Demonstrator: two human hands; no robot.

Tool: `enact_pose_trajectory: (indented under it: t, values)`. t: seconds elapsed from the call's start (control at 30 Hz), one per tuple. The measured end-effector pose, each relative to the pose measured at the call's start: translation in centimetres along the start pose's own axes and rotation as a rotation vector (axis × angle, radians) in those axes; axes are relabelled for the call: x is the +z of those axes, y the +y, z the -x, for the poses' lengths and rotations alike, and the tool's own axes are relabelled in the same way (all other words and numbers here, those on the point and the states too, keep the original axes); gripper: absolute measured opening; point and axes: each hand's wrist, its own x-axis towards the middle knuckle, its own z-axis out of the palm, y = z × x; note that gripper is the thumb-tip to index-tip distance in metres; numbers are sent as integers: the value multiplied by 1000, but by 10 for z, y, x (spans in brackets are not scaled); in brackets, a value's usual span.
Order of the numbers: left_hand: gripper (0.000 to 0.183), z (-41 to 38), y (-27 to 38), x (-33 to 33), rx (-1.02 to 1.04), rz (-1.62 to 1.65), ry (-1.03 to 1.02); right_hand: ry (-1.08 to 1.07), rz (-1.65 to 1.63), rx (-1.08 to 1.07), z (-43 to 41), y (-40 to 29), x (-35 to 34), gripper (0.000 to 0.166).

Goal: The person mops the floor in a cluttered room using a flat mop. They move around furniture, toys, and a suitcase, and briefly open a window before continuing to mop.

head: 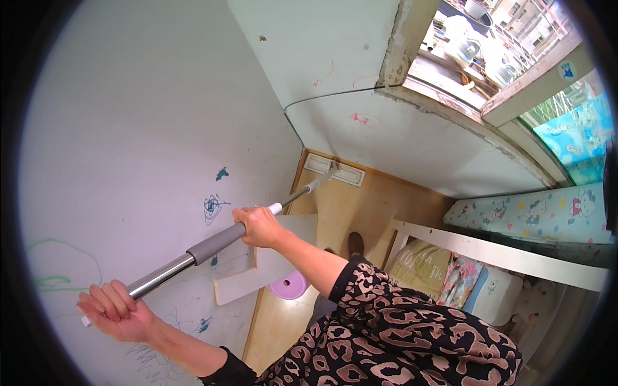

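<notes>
My left hand [116, 309] is closed around the shiny metal upper end of a flat mop's pole, near its white end cap. Farther down, my right hand [260, 227] grips the pole beside its grey foam sleeve [217, 243]. The mop pole [164, 276] slants away from me to the floor. At its far end, the white rectangular mop head [351, 174] lies in the room's corner, close to the wooden baseboard. Whether a pad is under the head is hidden.
The scribbled wall [145, 144] rises at left. An L-shaped white board [285, 246] and a purple round stool [289, 285] stand near it. At right are a white bed rail [483, 246], cushions [420, 265] and a cartoon-print padded piece [526, 212] below the window frame [531, 72].
</notes>
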Motion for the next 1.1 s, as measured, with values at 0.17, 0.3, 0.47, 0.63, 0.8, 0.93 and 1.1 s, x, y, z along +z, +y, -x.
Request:
enact_pose_trajectory:
  t: [0.17,0.3,0.47,0.63,0.8,0.93,1.1]
  values:
    - [35,6,-33,13,-142,146,-107,38,106,118,28,20,-40,21]
    - [34,41,-56,9,-311,104,24,-23,209,206,74,40,-62,21]
    - [33,71,-70,7,-414,155,-115,-9,255,238,106,64,-76,24]
    - [37,20,-20,4,-199,90,-70,45,115,29,38,29,-35,27]
    - [40,6,0,23,-89,-14,-12,52,5,-13,-7,17,-10,24]
    - [40,-1,4,16,-71,-40,22,-54,18,20,-6,4,-13,22]
    - [40,3,-28,34,-200,81,-143,-21,88,131,31,21,-73,21]
